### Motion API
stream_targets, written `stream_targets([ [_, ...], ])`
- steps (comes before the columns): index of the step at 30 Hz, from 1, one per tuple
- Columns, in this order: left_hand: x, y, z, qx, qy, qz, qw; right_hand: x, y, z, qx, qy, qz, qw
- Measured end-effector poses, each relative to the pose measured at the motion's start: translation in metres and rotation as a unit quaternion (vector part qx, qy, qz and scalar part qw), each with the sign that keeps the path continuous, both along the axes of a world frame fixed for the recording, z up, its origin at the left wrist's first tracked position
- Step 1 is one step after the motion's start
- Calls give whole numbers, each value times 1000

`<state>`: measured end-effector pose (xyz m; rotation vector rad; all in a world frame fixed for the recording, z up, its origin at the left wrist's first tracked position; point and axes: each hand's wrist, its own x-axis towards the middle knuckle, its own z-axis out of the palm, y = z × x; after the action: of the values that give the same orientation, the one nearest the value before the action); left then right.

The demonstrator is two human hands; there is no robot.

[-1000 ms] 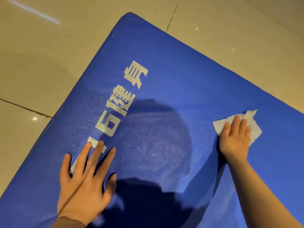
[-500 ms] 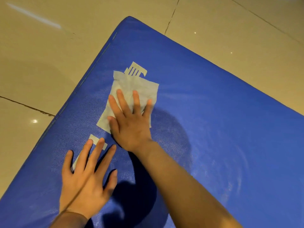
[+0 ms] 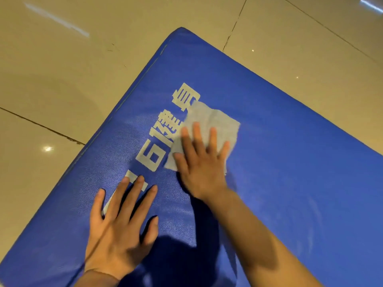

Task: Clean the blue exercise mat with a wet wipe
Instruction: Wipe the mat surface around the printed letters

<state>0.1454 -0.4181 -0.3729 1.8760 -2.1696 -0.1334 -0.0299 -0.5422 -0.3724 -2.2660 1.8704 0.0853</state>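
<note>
Glossy beige tiled floor [image 3: 62,83] (dark grout lines) carries blue mat [image 3: 290,152].

One head-worn camera looks steeply down, close over the mat [image 3: 269,141] and floor [image 3: 62,79].

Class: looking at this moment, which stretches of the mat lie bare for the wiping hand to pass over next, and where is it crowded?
Bare: the wide stretch of the blue mat right of the wet wipe, out to its far edge; also the corner beyond the white lettering. Crowded: the middle, where the right hand presses the wipe beside the lettering and the left hand lies flat.
</note>
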Motion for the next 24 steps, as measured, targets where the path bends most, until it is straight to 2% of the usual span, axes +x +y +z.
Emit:
stream_targets([
  [2,1,0,-1,6,-4,-5,1000,53,-14,-5,-35,-14,111,993],
  [5,3,1,-2,7,-3,-19,1000,84,-54,-1,-46,-21,202,978],
  [6,3,1,-2,6,0,-19,1000,83,-72,0,-21,-15,213,977],
  [8,2,-1,0,4,19,-16,1000,71,-110,3,26,-16,166,986],
  [12,3,-2,0,4,35,-15,999,50,-157,5,40,-28,-35,998],
  [14,4,-1,-1,12,32,-15,999,56,-159,5,41,-23,-73,996],
  [16,4,-1,-2,16,26,-18,999,71,-144,10,41,-20,-43,998],
  [19,1,-1,0,16,26,-16,999,94,-91,4,12,-14,80,997],
  [21,1,-1,2,19,20,-17,999,87,-60,3,-4,6,126,992],
  [24,3,-1,3,29,-4,-20,999,29,-39,11,7,-4,81,997],
])
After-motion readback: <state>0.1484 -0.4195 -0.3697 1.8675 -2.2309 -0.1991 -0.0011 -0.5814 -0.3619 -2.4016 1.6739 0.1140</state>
